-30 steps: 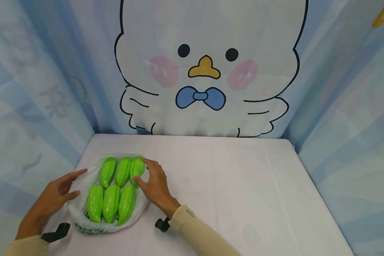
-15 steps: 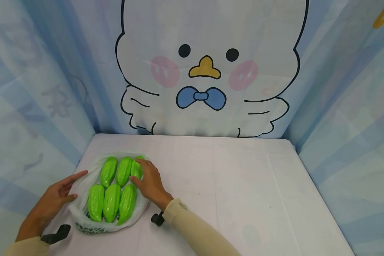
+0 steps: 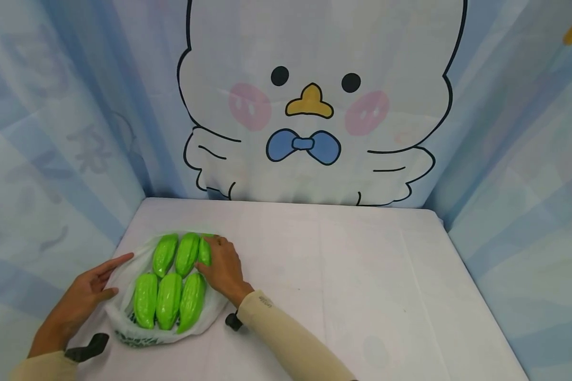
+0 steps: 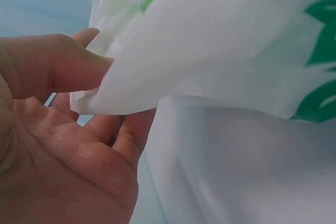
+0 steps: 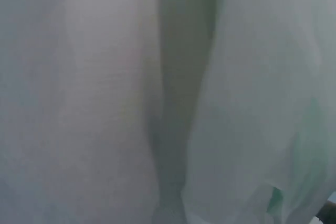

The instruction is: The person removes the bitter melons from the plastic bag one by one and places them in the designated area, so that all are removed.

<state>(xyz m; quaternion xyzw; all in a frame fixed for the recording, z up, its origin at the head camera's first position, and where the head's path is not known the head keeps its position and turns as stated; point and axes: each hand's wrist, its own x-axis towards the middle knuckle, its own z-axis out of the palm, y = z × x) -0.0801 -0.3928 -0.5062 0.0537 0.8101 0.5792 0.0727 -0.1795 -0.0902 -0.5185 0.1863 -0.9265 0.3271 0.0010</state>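
Observation:
Several glossy, ridged, bright green gourd-shaped pieces (image 3: 169, 300) lie in two rows in a white plastic bag (image 3: 120, 283) with green print. My right hand (image 3: 225, 267) grips the far-right green gourd-shaped piece (image 3: 204, 252) between thumb and fingers, covering its right side. At the bag's left side is my left hand (image 3: 82, 296). In the left wrist view, the thumb of my left hand (image 4: 58, 145) lies over the bag's edge (image 4: 210, 45) with the fingers behind it, pinching the plastic. The right wrist view shows pale bag plastic (image 5: 262, 103) close up, with the hand hidden.
The bag rests on the left part of a white-covered table (image 3: 362, 275). A blue-and-white curtain (image 3: 305, 174) with a cartoon bird stands behind the table, with more curtain on both sides. Dark wrist cameras (image 3: 233, 321) stick out near the sleeves.
My right hand has moved left over the far-right gourd-shaped piece and now grips it. My left hand stays at the bag's left side, its thumb shifted slightly. The view has drifted a little.

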